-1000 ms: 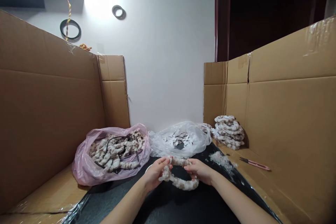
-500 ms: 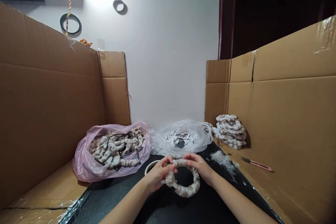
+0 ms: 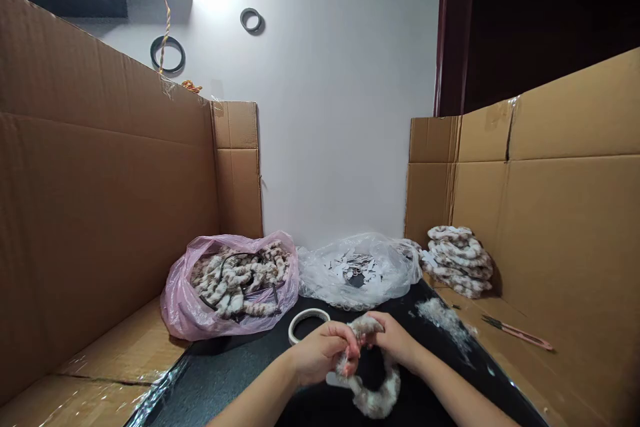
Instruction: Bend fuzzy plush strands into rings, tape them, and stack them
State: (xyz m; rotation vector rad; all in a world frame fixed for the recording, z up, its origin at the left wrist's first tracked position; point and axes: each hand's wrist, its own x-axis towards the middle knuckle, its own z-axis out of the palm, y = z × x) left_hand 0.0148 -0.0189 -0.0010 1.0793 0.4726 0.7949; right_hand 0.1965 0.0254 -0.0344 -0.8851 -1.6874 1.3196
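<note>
Both hands are on a fluffy white-and-brown fur ring [image 3: 381, 402] above the black work surface. My left hand [image 3: 323, 351] is closed around the ring's left side, fingers pinched together. My right hand [image 3: 397, 341] grips its upper right part, with some fingertips hidden behind the fur. A pale strip [image 3: 338, 380] sticks out below my left hand. Just behind that hand lies a whitish roll of tape [image 3: 311, 313], partly covered by it.
A pink plastic bag [image 3: 175, 303] full of furry pieces stands at left. Behind my hands, a clear bag [image 3: 320, 280] holds small metal and paper bits. At right are stacked furry rings [image 3: 460, 260], loose fluff [image 3: 445, 321] and pink-handled snips [image 3: 525, 337]. Cardboard walls [image 3: 575, 233] flank both sides.
The view has shifted, so the surroundings sit further right. Both hands have come closer together on the fur ring, and my left fingers have curled more tightly around it.
</note>
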